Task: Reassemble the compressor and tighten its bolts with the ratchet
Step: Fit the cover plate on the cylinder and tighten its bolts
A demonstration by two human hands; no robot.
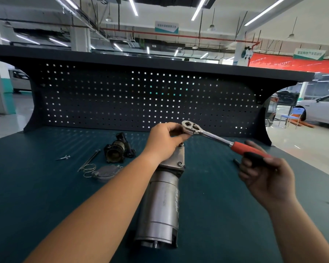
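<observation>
While the left grip (167, 141) pinches the ratchet (211, 135) head and the right grip (264, 175) holds its handle, the bolt (181, 144) sits just below.

Dark pegboard (141, 95) behind teal bench top (36, 186), blue chair (292, 115), white car (323, 109), red banner (292, 63)

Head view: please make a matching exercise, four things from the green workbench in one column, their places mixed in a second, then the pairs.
1. chrome ratchet with orange-black handle
2. silver cylindrical compressor body
3. round grey metal cover
4. black-and-brass housing part

A. flat beside the wire rings
B. lengthwise, nearest the camera
C. held by left hand and right hand
D. behind the cover, nearer the pegboard

Pairs: 1-C, 2-B, 3-A, 4-D
</observation>
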